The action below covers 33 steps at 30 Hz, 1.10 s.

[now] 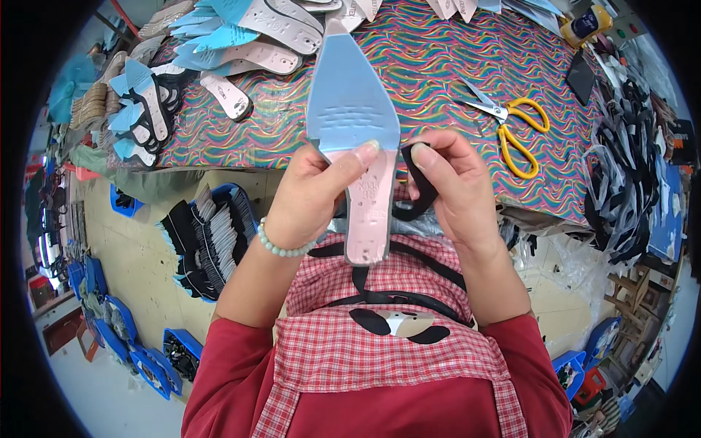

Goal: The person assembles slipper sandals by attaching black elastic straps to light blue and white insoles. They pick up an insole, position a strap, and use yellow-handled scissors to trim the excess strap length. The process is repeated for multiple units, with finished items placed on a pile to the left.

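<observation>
In front of my chest I hold a shoe insole board point(352, 98), blue on its wide pointed half and pink on its narrow heel half. My left hand point(310, 182) is closed on its left edge at the middle, thumb flat on top. My right hand point(461, 182) pinches a black strip point(420, 191) right beside the board's right edge. The strip curls down from my thumb and fingers, with part of it behind the board. A thin dark line runs along the heel edge of the board.
Yellow-handled scissors point(504, 113) lie open on the patterned tablecloth point(438, 58). Insole boards point(255, 55) are heaped at the far left, with black-edged ones point(150, 102) beside them. Black strips point(628, 175) hang at the right, below a dark phone point(580, 77). A blue basket point(244, 208) stands lower left.
</observation>
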Each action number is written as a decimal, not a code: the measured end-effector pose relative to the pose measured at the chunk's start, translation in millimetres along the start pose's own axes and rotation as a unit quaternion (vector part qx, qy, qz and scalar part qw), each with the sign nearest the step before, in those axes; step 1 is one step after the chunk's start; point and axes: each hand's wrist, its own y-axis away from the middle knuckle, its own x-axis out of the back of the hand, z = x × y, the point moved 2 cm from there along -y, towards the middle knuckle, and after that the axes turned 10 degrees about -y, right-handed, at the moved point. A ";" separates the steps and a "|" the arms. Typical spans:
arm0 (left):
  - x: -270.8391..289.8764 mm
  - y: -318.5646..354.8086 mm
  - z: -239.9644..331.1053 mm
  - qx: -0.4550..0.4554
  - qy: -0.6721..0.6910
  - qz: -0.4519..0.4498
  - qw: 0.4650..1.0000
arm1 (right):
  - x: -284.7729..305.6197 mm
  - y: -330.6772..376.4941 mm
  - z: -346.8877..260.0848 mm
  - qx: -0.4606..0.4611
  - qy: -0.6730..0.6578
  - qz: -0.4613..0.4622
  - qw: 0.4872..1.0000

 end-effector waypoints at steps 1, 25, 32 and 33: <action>-7.4 2.8 3.8 -0.017 0.014 0.013 1.000 | -5.1 1.0 -1.1 -0.007 -0.020 0.016 1.000; 6.2 -18.1 27.7 -0.323 -0.293 -0.066 0.897 | -34.2 -4.2 -40.8 0.291 0.536 -0.135 0.781; -8.1 -15.7 32.1 -0.305 -0.123 -0.025 0.944 | -37.5 -4.5 -22.7 0.006 0.211 -0.061 0.976; -6.7 -12.7 33.8 -0.298 -0.083 -0.002 0.951 | -34.4 -2.5 -16.9 0.048 0.223 -0.046 0.973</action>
